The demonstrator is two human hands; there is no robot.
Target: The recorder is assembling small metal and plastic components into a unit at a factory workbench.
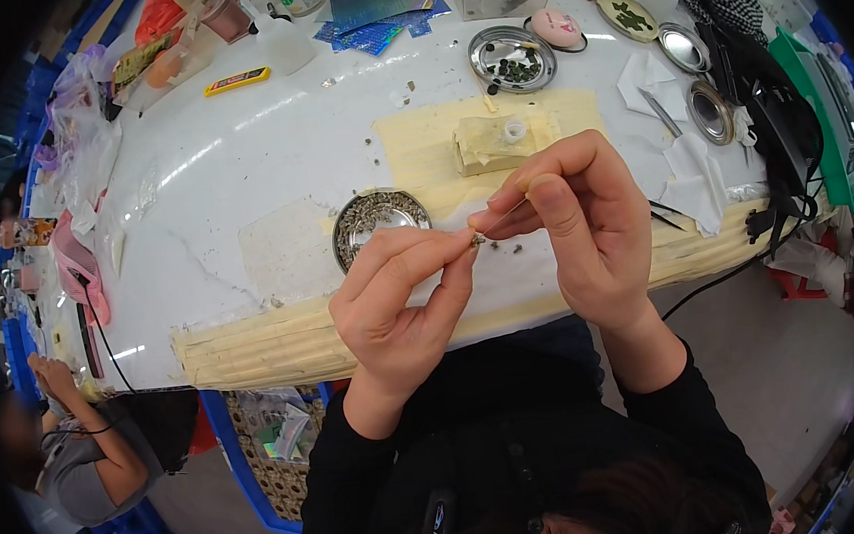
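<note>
Over the table's near edge, my left hand [394, 295] pinches a tiny greyish piece [478, 240] between thumb and fingertips. Its exact kind is too small to make out. My right hand [595, 229] grips a thin, needle-like stick [505, 217] between thumb and fingers, its tip reaching the piece. Just behind my left hand, and partly covered by it, stands a round metal dish [429, 213] of small grey-brown pieces. A few similar pieces [517, 249] lie loose on white paper below my hands. Behind my right hand sits a block wrapped in cream tape [483, 152].
At the back right is a metal dish [474, 57] with dark green bits, beside a pink round object [557, 29]. Tweezers [660, 111] rest on tissue at right. A yellow box [237, 81] lies far left. Another person [101, 463] sits at the left.
</note>
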